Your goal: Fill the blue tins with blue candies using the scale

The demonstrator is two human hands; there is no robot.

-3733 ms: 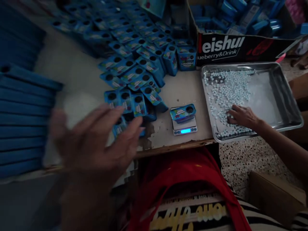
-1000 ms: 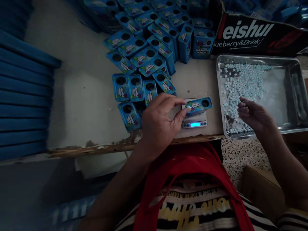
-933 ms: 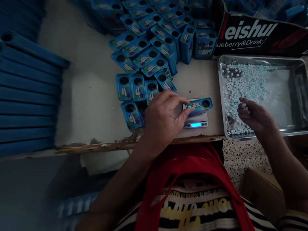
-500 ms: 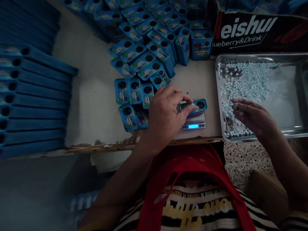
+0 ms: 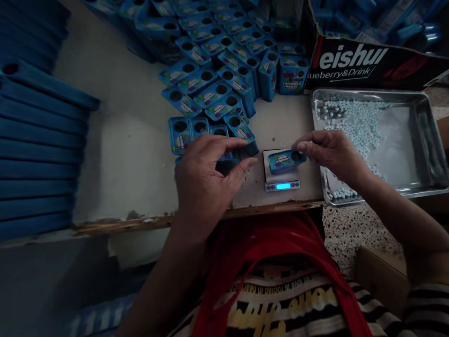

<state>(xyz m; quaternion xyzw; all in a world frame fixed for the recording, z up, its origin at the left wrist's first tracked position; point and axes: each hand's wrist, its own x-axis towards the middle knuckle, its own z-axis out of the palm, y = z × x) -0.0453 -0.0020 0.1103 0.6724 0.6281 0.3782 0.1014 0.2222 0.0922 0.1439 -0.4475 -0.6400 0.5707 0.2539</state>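
Observation:
On a small digital scale (image 5: 283, 186) with a lit blue display lies a blue candy box (image 5: 282, 161) with a dark round opening at its right end. Over that opening my right hand (image 5: 329, 152) is pinched, thumb against fingers; what the fingertips hold is hidden. My left hand (image 5: 208, 180) is left of the scale, thumb and fingers apart with a gap between them and nothing held. It covers part of the nearest standing blue candy boxes (image 5: 180, 135). Small pale blue and white candies (image 5: 358, 121) lie in a metal tray (image 5: 417, 189) behind the right hand.
Many blue candy boxes (image 5: 210, 93) stand packed at the back of the table. A stack of long blue boxes (image 5: 38, 154) rises at the left. A black printed carton (image 5: 368, 65) holding more blue packages stands behind the tray. The table's worn wooden edge (image 5: 122, 224) runs in front.
My left hand has moved left off the box on the scale and opened. My right hand has come left from the tray to the box's opening. The view has shifted slightly.

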